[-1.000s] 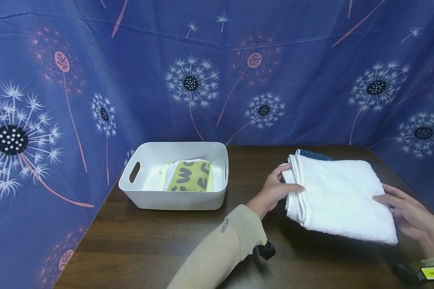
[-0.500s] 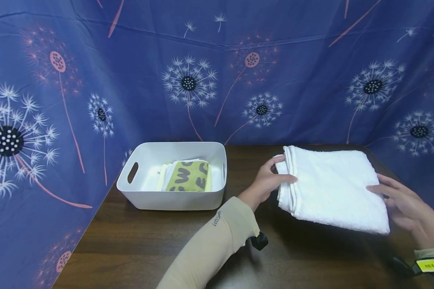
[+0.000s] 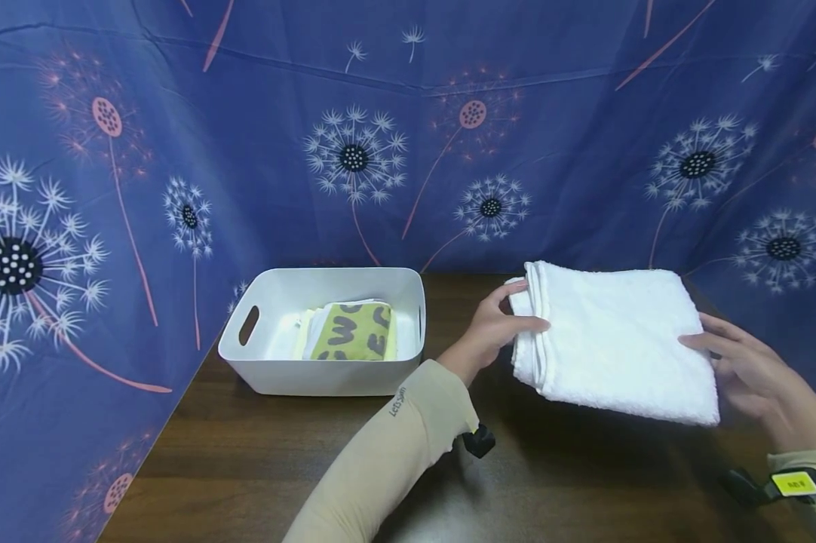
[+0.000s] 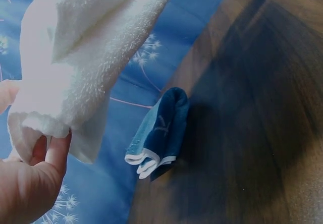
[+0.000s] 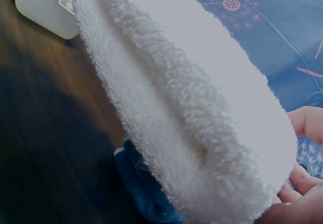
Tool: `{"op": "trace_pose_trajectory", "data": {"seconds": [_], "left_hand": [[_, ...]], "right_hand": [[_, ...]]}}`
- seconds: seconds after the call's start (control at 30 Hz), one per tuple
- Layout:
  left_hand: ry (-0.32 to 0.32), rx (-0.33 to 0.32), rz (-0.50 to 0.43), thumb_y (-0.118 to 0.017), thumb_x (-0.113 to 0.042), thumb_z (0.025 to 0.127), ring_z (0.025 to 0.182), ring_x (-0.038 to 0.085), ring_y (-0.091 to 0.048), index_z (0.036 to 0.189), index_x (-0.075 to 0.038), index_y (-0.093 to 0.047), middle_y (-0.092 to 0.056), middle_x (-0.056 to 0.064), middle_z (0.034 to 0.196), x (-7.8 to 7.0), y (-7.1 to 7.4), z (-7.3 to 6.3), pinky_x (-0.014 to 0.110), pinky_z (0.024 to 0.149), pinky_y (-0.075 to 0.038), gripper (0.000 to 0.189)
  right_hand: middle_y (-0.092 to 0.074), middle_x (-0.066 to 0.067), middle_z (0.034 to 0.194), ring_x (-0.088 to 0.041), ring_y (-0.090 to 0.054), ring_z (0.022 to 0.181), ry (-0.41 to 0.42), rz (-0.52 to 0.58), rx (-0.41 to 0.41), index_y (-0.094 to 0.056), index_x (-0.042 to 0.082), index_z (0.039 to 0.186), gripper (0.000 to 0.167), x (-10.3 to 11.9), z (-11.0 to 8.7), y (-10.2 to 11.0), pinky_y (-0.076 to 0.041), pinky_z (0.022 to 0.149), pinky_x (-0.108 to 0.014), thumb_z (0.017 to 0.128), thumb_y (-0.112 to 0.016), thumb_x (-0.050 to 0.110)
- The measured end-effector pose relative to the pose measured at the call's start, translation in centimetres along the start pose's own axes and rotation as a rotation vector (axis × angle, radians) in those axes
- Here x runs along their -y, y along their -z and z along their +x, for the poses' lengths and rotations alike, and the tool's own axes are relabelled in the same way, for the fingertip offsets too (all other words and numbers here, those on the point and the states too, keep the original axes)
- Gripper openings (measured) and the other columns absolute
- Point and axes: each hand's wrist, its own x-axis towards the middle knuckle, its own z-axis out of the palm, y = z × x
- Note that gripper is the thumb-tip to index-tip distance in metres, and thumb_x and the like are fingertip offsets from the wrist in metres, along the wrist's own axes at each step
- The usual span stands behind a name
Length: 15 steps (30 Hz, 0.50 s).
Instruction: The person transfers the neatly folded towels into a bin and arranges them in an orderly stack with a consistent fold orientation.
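Note:
A folded white towel is held up over the table between both hands. My left hand pinches its layered left edge, thumb on the near face and fingers behind. At the opposite side my right hand grips the towel's right edge, with the thumb in front and the other fingers partly hidden behind the cloth. In the left wrist view a folded blue towel with white trim lies on the table beyond the white one. The right wrist view shows part of that blue towel below the fluffy white folds.
A white plastic bin with handle holes stands left of the hands. Inside it lies a folded green cloth with grey letters, on paler cloths. The dark wooden table ends at a blue dandelion-print curtain.
Both hands have lifted the white towel and carried it slightly left and away from me. The blue towel, earlier seen behind it in the head view, is now hidden there.

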Motion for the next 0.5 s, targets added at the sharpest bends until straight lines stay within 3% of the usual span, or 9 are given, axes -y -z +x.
{"op": "trace_pose_trajectory", "data": {"seconds": [0.17,0.4,0.5], "left_hand": [[-0.015,-0.012,0.009,-0.080,0.004,0.067,0.081,0.019,-0.061,0.113,-0.032,-0.062,-0.050,-0.003,0.116,-0.37,0.14,-0.08,0.036,0.072,-0.053,0.061],[-0.047,-0.033,0.034,-0.081,0.002,0.066,0.081,0.017,-0.061,0.113,-0.034,-0.062,-0.046,-0.004,0.127,-0.72,0.45,-0.08,0.033,0.069,-0.053,0.062],[-0.044,-0.029,0.041,-0.081,0.001,0.067,0.082,0.016,-0.061,0.113,-0.035,-0.062,-0.045,-0.004,0.128,-1.03,0.64,-0.11,0.033,0.070,-0.053,0.062]], "right_hand": [[-0.061,0.010,0.090,-0.016,-0.061,0.076,-0.008,0.052,0.042,-0.041,0.032,0.115,0.030,0.44,-0.27,-0.15,-0.053,0.063,-0.035,0.095,-0.053,0.012],[-0.060,0.011,0.091,-0.015,-0.060,0.077,-0.018,0.054,0.040,-0.033,0.034,0.129,0.045,0.69,-0.13,-0.37,-0.053,0.064,-0.034,0.095,-0.054,0.014],[-0.061,0.010,0.091,-0.016,-0.061,0.077,-0.019,0.057,0.049,-0.035,0.033,0.126,0.042,1.00,-0.11,-0.51,-0.053,0.064,-0.035,0.095,-0.054,0.013]]}}
